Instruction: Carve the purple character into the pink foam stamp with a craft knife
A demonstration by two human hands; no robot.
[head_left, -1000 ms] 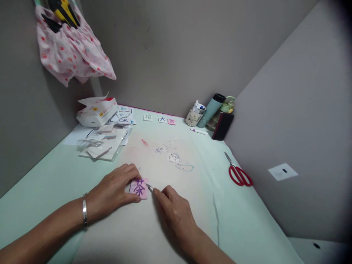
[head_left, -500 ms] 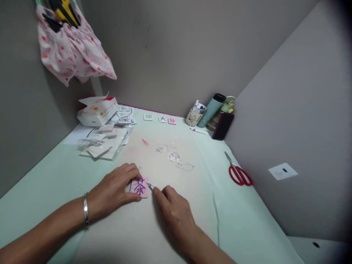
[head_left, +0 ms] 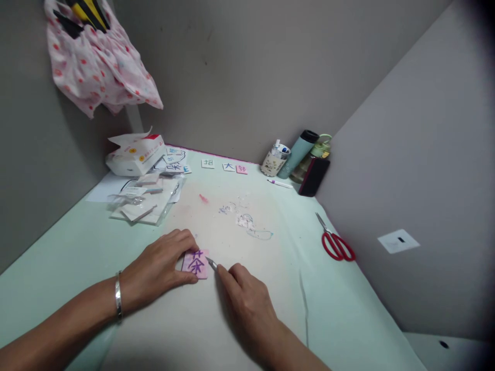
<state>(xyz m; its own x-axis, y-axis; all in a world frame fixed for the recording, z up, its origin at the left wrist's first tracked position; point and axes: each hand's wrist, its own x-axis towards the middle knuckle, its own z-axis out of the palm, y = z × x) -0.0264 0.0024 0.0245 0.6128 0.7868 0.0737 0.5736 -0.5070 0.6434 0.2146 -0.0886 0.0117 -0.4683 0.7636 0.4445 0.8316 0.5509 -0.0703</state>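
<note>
A small pink square block (head_left: 190, 266), a purple character drawn on its top, lies flat on the pale mat. My left hand (head_left: 166, 263) grips it between the thumb at its near edge and the fingers at its far edge. In my right hand (head_left: 245, 296) is a slim silver craft knife (head_left: 211, 263), pinched close to the blade like a pen. Its tip points at the block's upper right edge; whether it cuts into the surface is too small to tell. Part of the knife's handle is hidden in my right hand.
Red-handled scissors (head_left: 335, 246) lie at the right. Behind stand a pen cup (head_left: 273, 163), a teal tumbler (head_left: 297, 157) and a phone (head_left: 314, 178). Scraps (head_left: 245, 221) litter the mat. Bagged blocks (head_left: 145, 206) and a tissue box (head_left: 135, 157) sit at the left.
The knife tip has shifted very slightly left along the block's right edge. My left hand keeps the same grip, and the camera view has moved a little.
</note>
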